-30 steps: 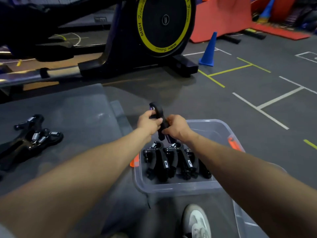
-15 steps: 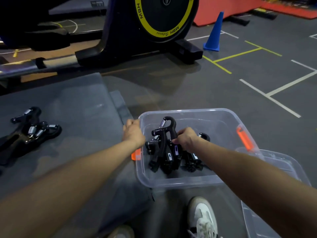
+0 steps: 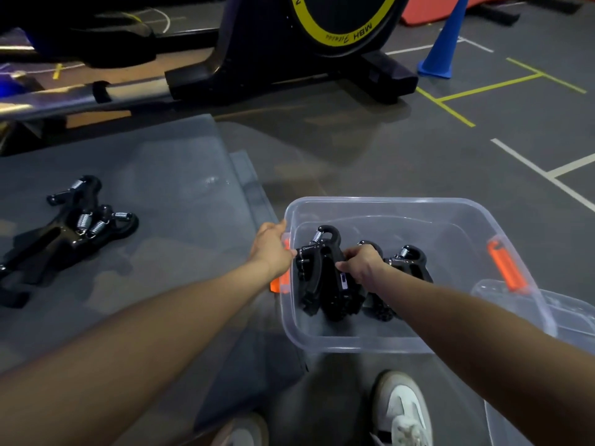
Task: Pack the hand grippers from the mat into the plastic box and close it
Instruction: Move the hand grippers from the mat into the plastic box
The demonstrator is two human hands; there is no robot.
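The left hand (image 3: 272,249) holds the left rim of the box (image 3: 380,344), beside the orange latch (image 3: 279,281). Its fingers curl over the edge, but how tightly they close I cannot tell, because only the back of the hand shows. The right hand (image 3: 362,263) is inside the box. Its fingers are bent and closed around the handle of a black gripper (image 3: 317,268), which stands among the others with its spring end up.

The box is clear plastic and stands open on the grey floor (image 3: 418,156), just right of the mat (image 3: 145,204). In it I count about four grippers in a tight row; the exact number is hard to tell, because the hand and arm cover some. Another gripper (image 3: 410,260) shows to the right of the hand. A second orange latch (image 3: 505,268) is on the right side of the box, and the clear lid (image 3: 566,310) lies against that side.

On the mat, well apart from the box, lies a pile of grippers (image 3: 74,226); three springs show, so there are about three.

Two white shoes show at the bottom edge, one shoe (image 3: 402,410) on the right more fully.

Behind the mat stands an exercise machine (image 3: 289,49) with a yellow ring on its wheel; upside-down letters read "MBH", the next word is too small to read. One blue cone (image 3: 442,43) stands to its right.
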